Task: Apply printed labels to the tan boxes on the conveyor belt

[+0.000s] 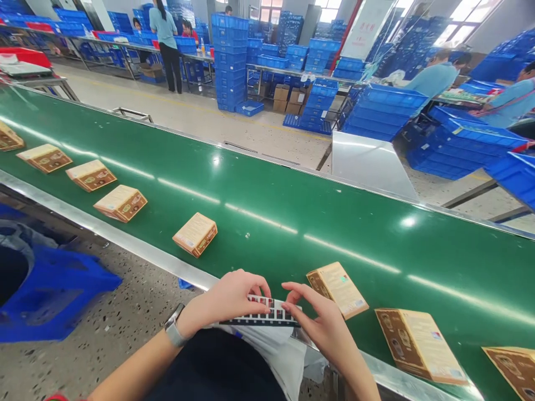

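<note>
A narrow white tray (pixel 273 316) with rows of small compartments lies in front of me at the belt's near edge; small dark and red pieces show in some compartments, too small to name. My left hand (pixel 234 298) is curled over the tray's left and middle part, thumb across its top and fingers bent at the far side. Over the tray's right end is my right hand (pixel 320 317), its thumb and index finger apart, thumb tip close to the compartments. Nothing shows between those two fingertips. Beyond my right hand lies a brown and cream printed carton (pixel 340 289).
The green conveyor belt (pixel 259 228) runs across the view, carrying several similar cartons, including one carton (pixel 195 234) left of my hands and another carton (pixel 420 345) at right. A blue crate (pixel 54 289) stands at lower left. Stacked blue crates (pixel 229 61) and people fill the background.
</note>
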{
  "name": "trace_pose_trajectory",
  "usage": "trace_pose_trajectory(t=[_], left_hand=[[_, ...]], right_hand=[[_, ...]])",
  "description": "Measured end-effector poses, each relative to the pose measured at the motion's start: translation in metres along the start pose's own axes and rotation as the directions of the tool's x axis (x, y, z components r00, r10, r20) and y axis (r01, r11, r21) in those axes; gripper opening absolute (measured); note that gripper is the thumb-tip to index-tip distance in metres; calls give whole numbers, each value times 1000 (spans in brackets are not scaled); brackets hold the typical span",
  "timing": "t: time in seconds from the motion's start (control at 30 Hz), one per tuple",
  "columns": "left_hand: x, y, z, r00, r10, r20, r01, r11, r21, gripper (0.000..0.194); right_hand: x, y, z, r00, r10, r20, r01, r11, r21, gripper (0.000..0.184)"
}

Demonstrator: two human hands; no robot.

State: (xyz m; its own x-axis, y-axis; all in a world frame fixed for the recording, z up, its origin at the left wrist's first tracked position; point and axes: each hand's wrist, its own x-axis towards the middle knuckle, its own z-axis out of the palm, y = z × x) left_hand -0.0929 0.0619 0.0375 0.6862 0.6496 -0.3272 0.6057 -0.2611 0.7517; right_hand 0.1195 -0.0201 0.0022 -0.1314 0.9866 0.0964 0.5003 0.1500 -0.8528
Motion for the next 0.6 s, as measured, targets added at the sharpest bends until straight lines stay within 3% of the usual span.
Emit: trace_pose_trajectory(t=[0.07,0.2,0.37,0.6], left_hand=[[-5,-1,-1,998,-44,-43,46,998,44,0],[-11,-2,0,996,-67,-59,73,991,108,12],[-11,0,1,996,-74,-56,82,985,152,15],[-12,-1,-3,993,-95,-75,106,981,160,13]], right_hand=[[2,1,0,999,-32,-8,31,999,-25,28],[5,0,2,986,-166,34,168,979,-112,24],[12,-4,14,921,-389,16,375,875,-305,15],[21,-4,21,900,-436,-18,402,843,-358,12]])
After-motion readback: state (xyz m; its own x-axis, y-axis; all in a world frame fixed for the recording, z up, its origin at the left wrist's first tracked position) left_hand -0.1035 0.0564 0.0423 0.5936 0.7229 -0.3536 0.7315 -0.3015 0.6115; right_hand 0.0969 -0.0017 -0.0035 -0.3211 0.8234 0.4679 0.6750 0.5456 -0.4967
